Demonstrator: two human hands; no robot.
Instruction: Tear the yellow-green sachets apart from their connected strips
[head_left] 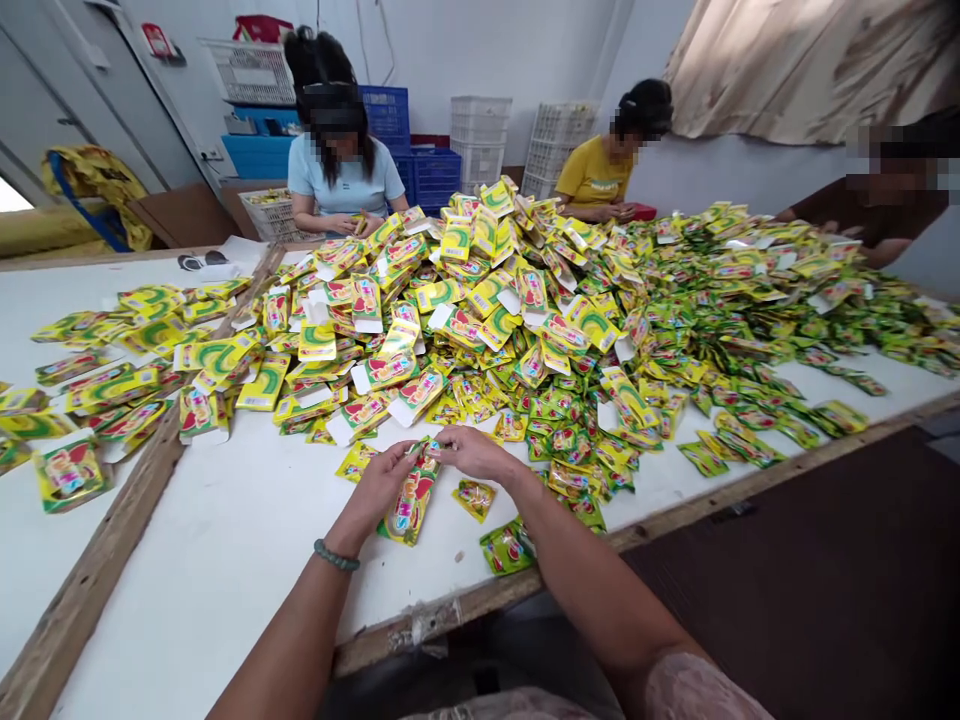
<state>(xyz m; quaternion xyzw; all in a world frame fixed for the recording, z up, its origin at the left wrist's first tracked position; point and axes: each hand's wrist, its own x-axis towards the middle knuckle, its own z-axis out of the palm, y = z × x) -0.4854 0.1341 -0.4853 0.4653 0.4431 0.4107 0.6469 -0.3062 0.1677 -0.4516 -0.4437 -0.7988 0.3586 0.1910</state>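
My left hand (384,482) is closed around the upper part of a yellow and green carton (411,508) printed with a red fruit and large letters. The carton lies slanted over the white tabletop, its lower end toward me. At its top end, the fingers of my right hand (474,452) are pinched together, meeting my left fingertips. A bit of green shows between the fingertips; what the right fingers grip is too small to make out. Beside the carton, just below my right hand, lies a small yellow sachet (473,498). Green sachets (508,547) rest near the table's front edge.
A large heap of cartons (390,300) and green sachets (697,340) spreads across the table. More cartons (112,390) lie left of a wooden strip (112,550). Three people (346,180) sit around the far side. Stacked crates (480,140) stand by the wall.
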